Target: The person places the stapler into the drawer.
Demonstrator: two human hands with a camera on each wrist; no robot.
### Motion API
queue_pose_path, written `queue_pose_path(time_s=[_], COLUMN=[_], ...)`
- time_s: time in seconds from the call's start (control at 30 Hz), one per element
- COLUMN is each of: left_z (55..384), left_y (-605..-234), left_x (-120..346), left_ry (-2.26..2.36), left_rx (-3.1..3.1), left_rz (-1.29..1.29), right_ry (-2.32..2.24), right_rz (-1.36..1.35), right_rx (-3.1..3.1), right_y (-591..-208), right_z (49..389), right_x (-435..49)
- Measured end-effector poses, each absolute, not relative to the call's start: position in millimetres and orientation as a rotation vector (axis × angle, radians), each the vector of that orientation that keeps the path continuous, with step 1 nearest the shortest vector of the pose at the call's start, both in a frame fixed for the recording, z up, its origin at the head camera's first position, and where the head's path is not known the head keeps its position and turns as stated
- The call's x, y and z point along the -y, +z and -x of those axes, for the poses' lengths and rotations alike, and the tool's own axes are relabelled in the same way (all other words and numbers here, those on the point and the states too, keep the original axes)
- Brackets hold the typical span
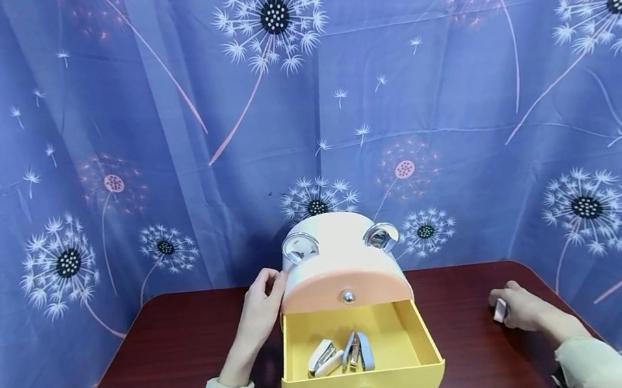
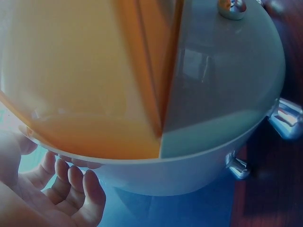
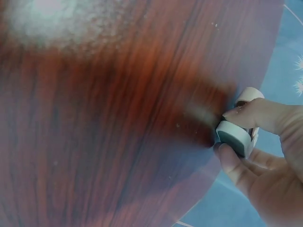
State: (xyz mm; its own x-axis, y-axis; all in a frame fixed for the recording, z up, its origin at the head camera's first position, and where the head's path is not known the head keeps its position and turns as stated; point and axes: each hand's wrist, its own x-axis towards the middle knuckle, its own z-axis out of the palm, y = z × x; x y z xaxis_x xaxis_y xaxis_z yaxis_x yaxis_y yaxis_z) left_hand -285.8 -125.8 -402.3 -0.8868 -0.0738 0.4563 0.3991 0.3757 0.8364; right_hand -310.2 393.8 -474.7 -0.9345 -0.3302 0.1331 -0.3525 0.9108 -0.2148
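Note:
A small desktop drawer box, white with an orange upper drawer front and two chrome side fittings, stands at the table's middle. Its yellow lower drawer is pulled out. Inside lie a white stapler and a blue stapler, side by side. My left hand rests against the box's left side; in the left wrist view its bent fingers are at the rim. Over at the table's right, my right hand pinches a small whitish stapler between thumb and fingers, partly covered by them.
The dark red-brown table has rounded far corners. A blue curtain with dandelion prints hangs close behind and along both sides. The open drawer juts toward the near edge, between my forearms.

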Motion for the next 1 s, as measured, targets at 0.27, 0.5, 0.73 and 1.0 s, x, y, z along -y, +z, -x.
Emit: queue_pose_path(time_s=[0.27,0.5,0.73,1.0], left_z=[285.2,284.4,284.6,286.0], left_y=[-402.7,-401.5,-401.0,-402.2], left_x=[125.1,125.1,125.3,124.1], left_ry=[-1.527,-1.530,-1.511,-1.507], left_rx=[2.230,2.227,2.235,2.227], left_rz=[0.271,0.272,0.256,0.264], right_ry=[0.362,0.374,0.319,0.298], right_rz=[-0.583,-0.638,-0.775,-0.840], right_rx=[2.910,2.844,2.653,2.541], right_y=[-473.4,-458.2,-436.3,-408.1], right_z=[308.5,307.6,302.1,288.9], right_x=[-398.3,-393.7,-382.1,-363.3])
